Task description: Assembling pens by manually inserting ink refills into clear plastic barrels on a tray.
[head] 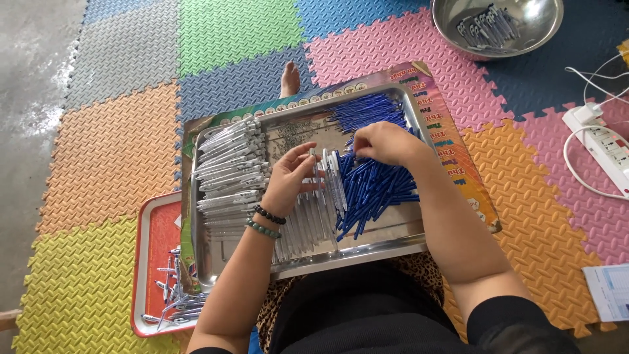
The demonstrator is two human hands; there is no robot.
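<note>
The left hand [290, 176] has its fingers curled around a few white pen barrels [333, 178], held upright in a small fan over the middle of the steel tray [367, 252]. Just beside it, the right hand [386, 143] is bent down with its fingertips pinched into the heap of blue pen parts [377, 187]; what it grips cannot be told. White pen bodies [230, 167] lie stacked along the tray's left side. The tray rests on a colourful printed board [458, 157] across the person's lap. A red tray [152, 262] with loose parts sits to the left, a steel bowl [501, 26] beyond, a power strip [606, 149] to the right.
</note>
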